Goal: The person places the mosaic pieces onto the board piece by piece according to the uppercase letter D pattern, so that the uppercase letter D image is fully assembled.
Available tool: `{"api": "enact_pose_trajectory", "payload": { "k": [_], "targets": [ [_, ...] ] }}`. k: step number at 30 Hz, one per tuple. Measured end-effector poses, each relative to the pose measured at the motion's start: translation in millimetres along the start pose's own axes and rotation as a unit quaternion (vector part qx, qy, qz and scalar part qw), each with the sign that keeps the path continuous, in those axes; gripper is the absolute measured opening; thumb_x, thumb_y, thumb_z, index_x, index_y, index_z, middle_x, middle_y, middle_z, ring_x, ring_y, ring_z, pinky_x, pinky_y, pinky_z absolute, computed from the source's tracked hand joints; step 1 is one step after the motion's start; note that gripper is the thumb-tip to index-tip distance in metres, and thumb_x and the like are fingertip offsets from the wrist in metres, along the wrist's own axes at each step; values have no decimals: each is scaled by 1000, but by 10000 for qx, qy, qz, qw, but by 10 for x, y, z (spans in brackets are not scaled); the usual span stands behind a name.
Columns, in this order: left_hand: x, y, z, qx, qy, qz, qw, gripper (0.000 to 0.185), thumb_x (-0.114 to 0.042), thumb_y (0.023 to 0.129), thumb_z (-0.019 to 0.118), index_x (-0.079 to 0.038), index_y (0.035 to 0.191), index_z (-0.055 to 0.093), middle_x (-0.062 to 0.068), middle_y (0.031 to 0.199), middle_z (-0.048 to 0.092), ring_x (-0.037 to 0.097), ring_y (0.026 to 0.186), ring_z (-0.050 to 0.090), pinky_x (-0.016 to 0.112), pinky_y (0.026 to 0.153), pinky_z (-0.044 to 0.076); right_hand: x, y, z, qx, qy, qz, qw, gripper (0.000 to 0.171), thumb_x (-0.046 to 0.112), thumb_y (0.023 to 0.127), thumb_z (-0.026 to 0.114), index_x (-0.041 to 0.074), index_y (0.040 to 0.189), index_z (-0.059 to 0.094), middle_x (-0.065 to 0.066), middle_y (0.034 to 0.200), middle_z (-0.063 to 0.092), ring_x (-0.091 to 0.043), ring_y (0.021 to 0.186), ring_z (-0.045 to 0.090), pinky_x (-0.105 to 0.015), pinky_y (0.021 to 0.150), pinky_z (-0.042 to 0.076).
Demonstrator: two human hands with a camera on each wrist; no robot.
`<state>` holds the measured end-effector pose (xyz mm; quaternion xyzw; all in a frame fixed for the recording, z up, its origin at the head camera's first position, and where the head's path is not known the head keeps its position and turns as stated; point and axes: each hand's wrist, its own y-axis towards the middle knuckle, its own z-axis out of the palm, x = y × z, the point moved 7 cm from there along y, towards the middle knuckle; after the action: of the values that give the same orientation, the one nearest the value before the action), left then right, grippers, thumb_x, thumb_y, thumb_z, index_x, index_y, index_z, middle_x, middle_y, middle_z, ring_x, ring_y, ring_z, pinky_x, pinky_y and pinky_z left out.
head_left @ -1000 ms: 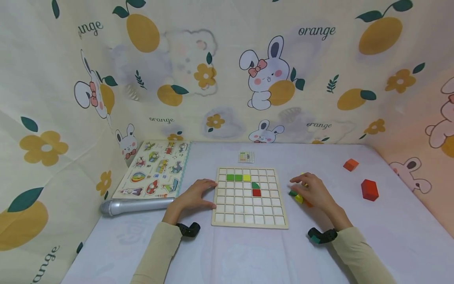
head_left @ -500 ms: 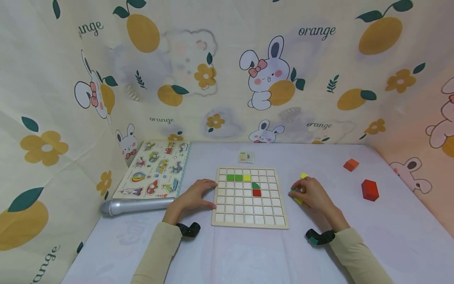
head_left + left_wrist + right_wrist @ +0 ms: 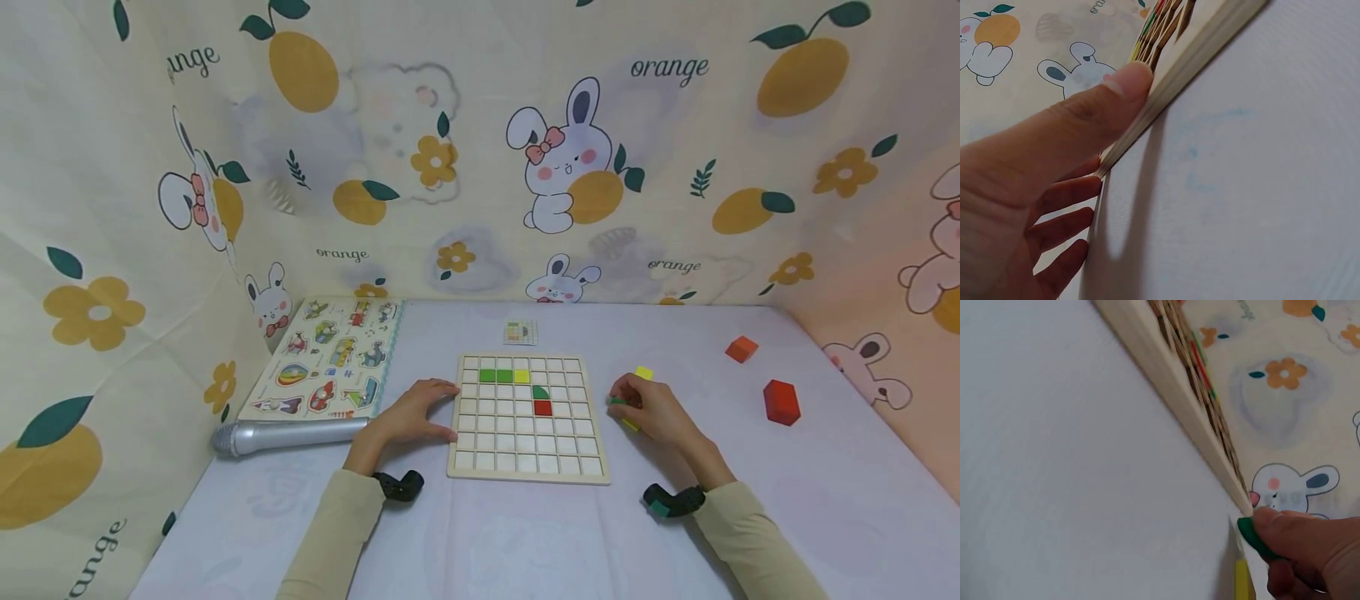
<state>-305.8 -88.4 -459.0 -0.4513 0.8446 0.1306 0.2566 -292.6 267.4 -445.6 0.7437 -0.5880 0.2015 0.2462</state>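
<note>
As your left hand [image 3: 412,412], fingers loosely extended, touches the left edge of the gridded board [image 3: 525,443] between your hands, your right hand [image 3: 658,408] pinches a green piece [image 3: 1252,539] right of the board; a red block [image 3: 782,402] lies farther right.

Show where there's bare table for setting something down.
Bare: table in front of the grid, between the sleeves; also between right hand and red block. Crowded: left of the grid, with left hand, microphone and picture sheet.
</note>
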Motion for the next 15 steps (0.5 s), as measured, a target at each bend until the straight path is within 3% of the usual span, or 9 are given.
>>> {"api": "enact_pose_trajectory", "payload": {
  "k": [8,15],
  "targets": [
    [1,7,6,1,0,10,10000,77,-41,71,78,-10,136,47,8,143,41,28,135,31,43,114,22,117,22,-24,-231,517,-205,9982,17,6,85,67,7,101,64,-5,92,66,-16,80,61,-19,65,51],
    [-13,-6,-3,18,-54,-11,10000,77,-39,72,79,-10,135,48,8,143,41,28,135,31,44,114,22,339,23,127,-103,1206,-131,9926,14,10,85,68,6,98,67,-6,91,63,-17,75,56,-20,61,50]
  ]
}}
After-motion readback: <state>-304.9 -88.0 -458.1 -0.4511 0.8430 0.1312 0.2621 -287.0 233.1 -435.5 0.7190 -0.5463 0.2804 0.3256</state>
